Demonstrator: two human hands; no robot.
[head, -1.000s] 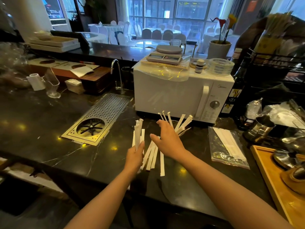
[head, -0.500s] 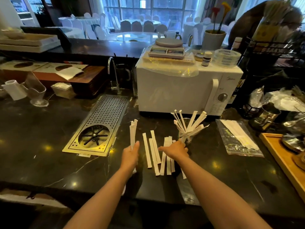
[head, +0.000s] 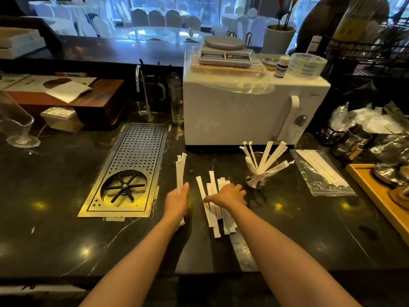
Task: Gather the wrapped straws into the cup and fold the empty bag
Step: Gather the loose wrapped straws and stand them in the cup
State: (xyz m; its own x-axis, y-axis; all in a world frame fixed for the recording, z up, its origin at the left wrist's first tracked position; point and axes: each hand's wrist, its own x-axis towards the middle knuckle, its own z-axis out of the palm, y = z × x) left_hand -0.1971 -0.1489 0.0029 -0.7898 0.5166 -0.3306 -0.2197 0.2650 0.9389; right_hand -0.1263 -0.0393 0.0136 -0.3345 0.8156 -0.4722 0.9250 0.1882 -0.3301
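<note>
My left hand (head: 177, 201) grips a bundle of white paper-wrapped straws (head: 179, 171) held upright over the dark counter. My right hand (head: 229, 196) lies palm down on a loose pile of wrapped straws (head: 215, 218) flat on the counter, fingers curled over them. To the right of that hand a clear glass cup (head: 259, 176) holds several wrapped straws fanned outward. A clear plastic bag (head: 321, 173) lies further right with some wrapped straws inside it.
A white microwave (head: 243, 111) with a kitchen scale on top stands behind the cup. A perforated metal rinser tray (head: 130, 171) is set into the counter at left, with a tap behind it. A wooden tray (head: 380, 196) with metal jugs sits at the right edge.
My right hand came back from the cup and dropped onto the straws lying on the counter. My left hand kept its bundle and stayed almost in place. The camera tilted down.
</note>
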